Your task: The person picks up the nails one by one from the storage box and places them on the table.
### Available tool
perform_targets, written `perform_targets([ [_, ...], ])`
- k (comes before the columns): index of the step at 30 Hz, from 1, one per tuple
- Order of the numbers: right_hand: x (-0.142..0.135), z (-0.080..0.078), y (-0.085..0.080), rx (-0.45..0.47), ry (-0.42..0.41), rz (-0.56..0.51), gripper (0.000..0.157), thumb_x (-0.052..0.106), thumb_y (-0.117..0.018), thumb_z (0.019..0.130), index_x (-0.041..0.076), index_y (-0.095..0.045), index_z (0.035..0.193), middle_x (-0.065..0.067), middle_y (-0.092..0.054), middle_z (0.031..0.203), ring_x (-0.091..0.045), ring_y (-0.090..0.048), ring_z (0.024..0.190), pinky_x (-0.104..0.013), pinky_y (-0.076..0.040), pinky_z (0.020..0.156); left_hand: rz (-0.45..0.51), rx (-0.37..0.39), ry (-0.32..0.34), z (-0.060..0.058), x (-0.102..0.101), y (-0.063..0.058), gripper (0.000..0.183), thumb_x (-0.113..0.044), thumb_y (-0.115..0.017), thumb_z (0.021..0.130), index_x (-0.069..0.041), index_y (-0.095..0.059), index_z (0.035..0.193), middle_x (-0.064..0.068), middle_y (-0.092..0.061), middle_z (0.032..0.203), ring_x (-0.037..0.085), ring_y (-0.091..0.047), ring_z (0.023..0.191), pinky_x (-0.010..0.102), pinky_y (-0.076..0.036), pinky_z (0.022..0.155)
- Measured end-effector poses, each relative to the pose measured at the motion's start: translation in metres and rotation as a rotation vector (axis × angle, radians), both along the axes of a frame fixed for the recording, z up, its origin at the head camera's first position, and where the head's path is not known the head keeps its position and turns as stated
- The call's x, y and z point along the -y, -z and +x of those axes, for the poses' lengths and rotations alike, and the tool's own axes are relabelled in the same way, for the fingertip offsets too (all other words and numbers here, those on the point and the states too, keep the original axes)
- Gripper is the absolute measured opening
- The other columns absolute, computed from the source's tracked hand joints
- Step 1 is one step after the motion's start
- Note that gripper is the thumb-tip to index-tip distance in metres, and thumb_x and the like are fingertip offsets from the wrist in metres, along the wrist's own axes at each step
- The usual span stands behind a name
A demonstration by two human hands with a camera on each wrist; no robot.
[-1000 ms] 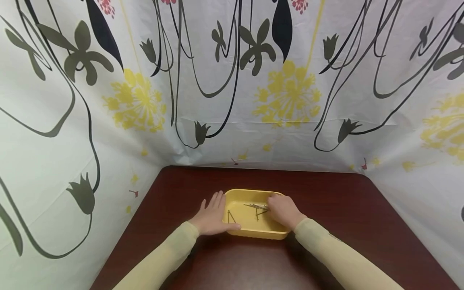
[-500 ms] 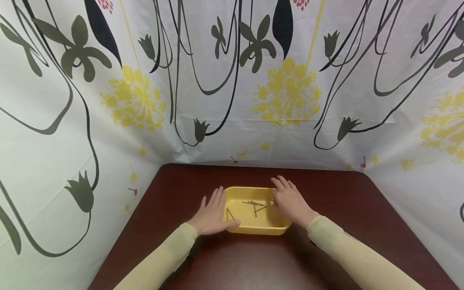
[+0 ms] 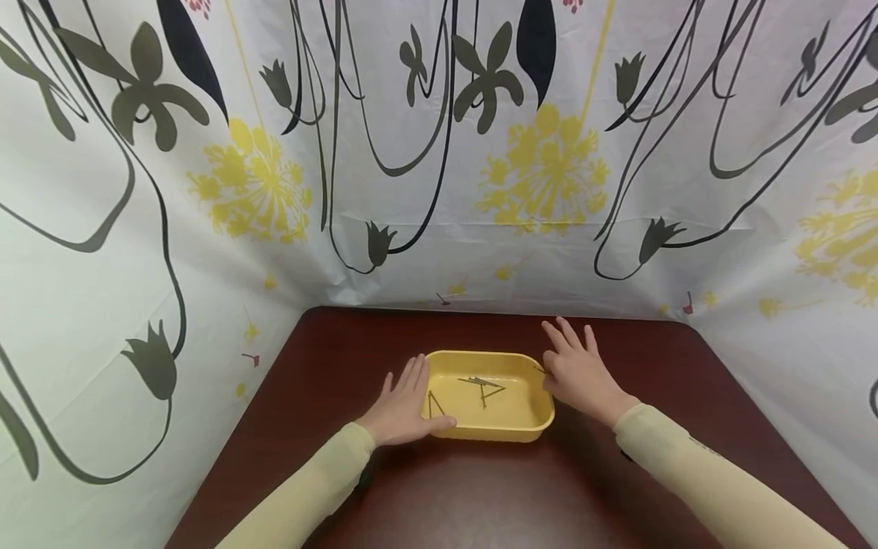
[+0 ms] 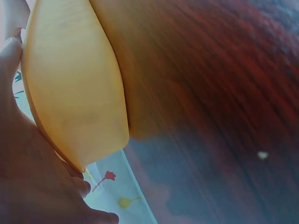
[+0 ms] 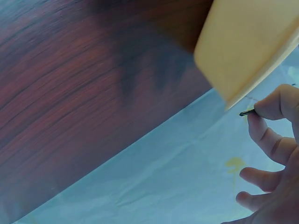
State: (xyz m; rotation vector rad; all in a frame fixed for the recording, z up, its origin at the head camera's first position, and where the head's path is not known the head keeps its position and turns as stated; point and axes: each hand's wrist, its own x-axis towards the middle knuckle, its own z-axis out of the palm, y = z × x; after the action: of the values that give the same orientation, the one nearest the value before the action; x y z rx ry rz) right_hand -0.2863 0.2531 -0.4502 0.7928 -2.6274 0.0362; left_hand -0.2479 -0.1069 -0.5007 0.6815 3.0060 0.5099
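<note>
A yellow rectangular plastic tray (image 3: 491,435) stands on the table in the head view. Several thin dark nails (image 3: 483,383) lie loosely on its floor, and two more (image 3: 437,406) lie near its left end. My left hand (image 3: 403,409) rests against the tray's left side, fingers straight along the rim and thumb over the near edge. Just beyond the right end, my right hand (image 3: 583,381) pinches a nail (image 5: 247,112) between thumb and index finger. Its pointed tip sticks out in the right wrist view, and the other fingers are spread apart.
The dark reddish-brown table (image 3: 439,496) has rounded far corners. A white floral-printed sheet (image 3: 439,198) hangs close behind it and along both sides. Table surface extends in front of the tray and to its right.
My right hand has risen out of the tray and moved right past its end, carrying a nail. The left hand has stayed at the tray's left side.
</note>
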Motion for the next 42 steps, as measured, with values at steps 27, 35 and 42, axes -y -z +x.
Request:
perform_targets([
  [27,-0.115,0.020,0.050,0.085,0.155,-0.037,0.020,0.018,-0.080,0.078,0.021,-0.061,0.072,-0.031,-0.036,0.150,-0.054,-0.020,0.142,-0.078,0.007,0.105,0.032,-0.014,-0.004,-0.001,0.001,0.004,0.121,-0.086,-0.047,0.082,-0.008,0.001,0.162,0.007,0.005,0.168,0.024,0.005,0.154,0.061,-0.006,0.117],
  [35,-0.129,0.029,0.060,0.110,0.170,-0.039,0.020,0.019,-0.085,0.075,0.020,-0.065,0.075,-0.032,-0.042,0.144,-0.057,-0.025,0.137,-0.082,0.000,0.102,0.041,-0.025,-0.007,0.000,0.005,0.007,0.118,-0.083,-0.049,0.085,-0.007,-0.001,0.162,0.008,0.003,0.169,0.025,0.004,0.154,0.062,-0.006,0.117],
  [42,-0.137,0.030,0.068,0.131,0.184,-0.049,0.018,0.020,-0.082,0.079,0.022,-0.064,0.075,-0.032,-0.044,0.141,-0.057,-0.027,0.134,-0.084,-0.003,0.099,0.043,-0.020,-0.003,-0.001,0.006,0.006,0.118,-0.081,-0.051,0.084,-0.007,-0.002,0.162,0.007,0.003,0.168,0.026,0.003,0.154,0.063,-0.006,0.116],
])
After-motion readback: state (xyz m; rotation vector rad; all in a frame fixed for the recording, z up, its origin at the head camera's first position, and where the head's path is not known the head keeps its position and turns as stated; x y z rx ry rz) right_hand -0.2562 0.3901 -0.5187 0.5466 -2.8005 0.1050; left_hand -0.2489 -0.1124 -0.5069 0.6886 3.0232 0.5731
